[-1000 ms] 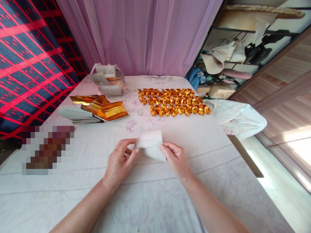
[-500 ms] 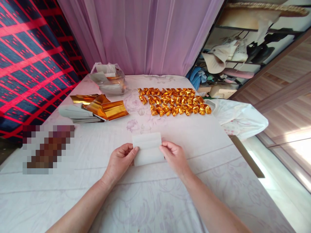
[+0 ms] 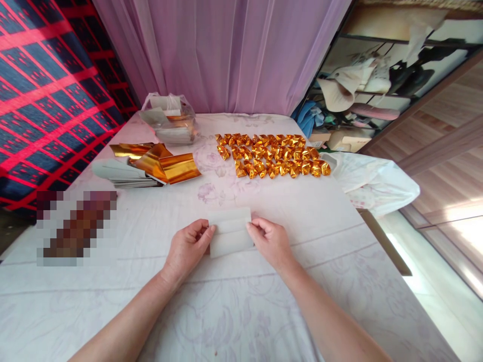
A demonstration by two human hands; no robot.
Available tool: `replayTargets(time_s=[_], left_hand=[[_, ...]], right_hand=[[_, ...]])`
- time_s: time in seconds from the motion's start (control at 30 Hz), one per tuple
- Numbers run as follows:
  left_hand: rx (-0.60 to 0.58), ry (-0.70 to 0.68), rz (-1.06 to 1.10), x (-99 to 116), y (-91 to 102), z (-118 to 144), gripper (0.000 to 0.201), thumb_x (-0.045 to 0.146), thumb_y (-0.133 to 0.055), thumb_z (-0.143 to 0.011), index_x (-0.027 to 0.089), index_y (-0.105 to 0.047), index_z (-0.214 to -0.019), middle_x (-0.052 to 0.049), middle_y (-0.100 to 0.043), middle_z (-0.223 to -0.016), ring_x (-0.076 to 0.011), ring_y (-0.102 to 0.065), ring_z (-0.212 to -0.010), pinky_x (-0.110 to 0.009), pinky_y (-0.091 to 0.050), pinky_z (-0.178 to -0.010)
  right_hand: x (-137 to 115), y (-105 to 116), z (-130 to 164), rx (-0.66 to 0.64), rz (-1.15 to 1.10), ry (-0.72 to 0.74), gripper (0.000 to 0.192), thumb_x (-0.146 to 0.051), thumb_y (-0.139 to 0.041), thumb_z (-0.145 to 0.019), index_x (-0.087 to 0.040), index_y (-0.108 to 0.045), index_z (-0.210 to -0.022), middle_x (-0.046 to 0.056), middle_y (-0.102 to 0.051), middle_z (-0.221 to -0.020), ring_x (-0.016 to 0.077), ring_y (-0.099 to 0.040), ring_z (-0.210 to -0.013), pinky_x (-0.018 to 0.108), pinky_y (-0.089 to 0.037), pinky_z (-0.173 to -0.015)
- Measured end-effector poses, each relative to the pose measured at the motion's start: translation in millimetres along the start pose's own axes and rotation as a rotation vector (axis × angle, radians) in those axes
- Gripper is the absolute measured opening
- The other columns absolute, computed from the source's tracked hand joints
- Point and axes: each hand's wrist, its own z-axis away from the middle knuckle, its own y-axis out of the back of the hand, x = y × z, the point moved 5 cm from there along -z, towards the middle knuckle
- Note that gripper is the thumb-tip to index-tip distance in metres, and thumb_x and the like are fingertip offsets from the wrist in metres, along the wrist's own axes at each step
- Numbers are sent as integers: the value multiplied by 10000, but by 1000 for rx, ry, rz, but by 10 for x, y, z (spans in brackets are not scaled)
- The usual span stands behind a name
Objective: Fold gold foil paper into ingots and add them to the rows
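Observation:
A white rectangular paper sheet [image 3: 230,232] with lengthwise creases lies flat on the pale floral cloth [image 3: 241,306] in front of me. My left hand [image 3: 187,248] pinches its left edge with thumb and fingers. My right hand [image 3: 269,241] grips its right edge the same way. Beyond the sheet, several small folded gold paper pieces [image 3: 272,156] lie in rows. Gold foil sheets [image 3: 162,164] rest on a stack of white-backed sheets [image 3: 121,175] at the left.
A clear plastic bag [image 3: 170,120] with more sheets stands at the back left. A white plastic bag [image 3: 372,181] lies at the right edge of the surface. A pixelated patch [image 3: 75,229] covers something at the left. Purple curtain behind; cluttered shelves at right.
The sheet was held loosely with a corner bent down; now it is spread flat on the cloth, with both hands at its short edges.

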Motion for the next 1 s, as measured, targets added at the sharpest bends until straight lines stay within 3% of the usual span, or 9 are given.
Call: replayTargets(time_s=[0.1, 0.23, 0.3, 0.37, 0.5, 0.57, 0.63, 0.77, 1.0], left_hand=[[62, -81, -254, 42, 55, -6, 313, 486, -546, -853, 220, -638, -990, 30, -653, -675, -135, -598, -564, -235, -455, -556], [73, -146, -503, 124, 134, -8, 406, 408, -528, -879, 257, -567, -1254, 34, -723, -783, -152, -669, -634, -261, -498, -623], [104, -205, -600, 190, 191, -1, 408, 373, -517, -893, 250, -557, -1279, 20, -726, -843, -147, -664, -626, -264, -509, -605], [114, -376, -674, 295, 205, 30, 334, 335, -502, -911, 241, -619, -1209, -22, -726, -959, -163, -688, -744, -287, -542, -683], [-129, -711, -767, 404, 17, 175, 250, 291, -504, -944, 241, -709, -1079, -70, -705, -1173, -234, -652, -1084, -398, -514, -930], [-250, -716, -840, 370, -97, 237, 269, 331, -561, -929, 222, -689, -1139, -83, -689, -1230, -269, -624, -1149, -441, -502, -944], [-272, -689, -918, 333, -173, 280, 364, 390, -622, -895, 195, -654, -1201, -105, -660, -1286, -304, -591, -1199, -471, -488, -955], [-208, -688, -1006, 294, -247, 332, 441, 426, -655, -872, 163, -622, -1225, -135, -638, -1307, -315, -581, -1205, -469, -464, -971], [-150, -696, -987, 275, -260, 334, 427, 407, -640, -885, 167, -600, -1237, -131, -650, -1269, -307, -584, -1179, -469, -434, -975]], right_hand=[[35, -3, -11, 40, 109, -1, 322, -430, -505, -862, -200, -680, -719, -14, -619, -568, 112, -534, -499, 218, -324, -520], [56, -17, -25, 66, 262, 29, 257, -376, -520, -865, -221, -714, -802, 13, -714, -668, 143, -623, -583, 229, -358, -579], [58, -22, -28, 69, 318, 45, 248, -359, -517, -871, -229, -714, -798, 18, -728, -684, 148, -635, -593, 234, -358, -585], [57, -28, -30, 64, 351, 53, 243, -353, -519, -875, -235, -715, -794, 17, -732, -683, 148, -634, -585, 236, -354, -580], [52, -39, -40, 52, 387, 52, 244, -362, -524, -883, -236, -715, -796, 23, -742, -700, 158, -643, -592, 245, -354, -574], [49, -42, -45, 48, 394, 49, 238, -362, -523, -887, -235, -708, -807, 22, -740, -697, 161, -641, -588, 250, -358, -573], [55, -26, -45, 56, 385, 39, 199, -348, -537, -875, -236, -701, -888, 11, -734, -687, 162, -635, -576, 251, -368, -572], [77, 41, -21, 1, 286, 82, 278, -289, -493, -893, -212, -630, -1123, -3, -718, -701, 161, -631, -580, 251, -417, -584], [83, 161, 55, -252, 73, 387, 399, -67, -392, -840, -218, -648, -1105, 53, -713, -1053, 159, -671, -942, 294, -528, -833]])
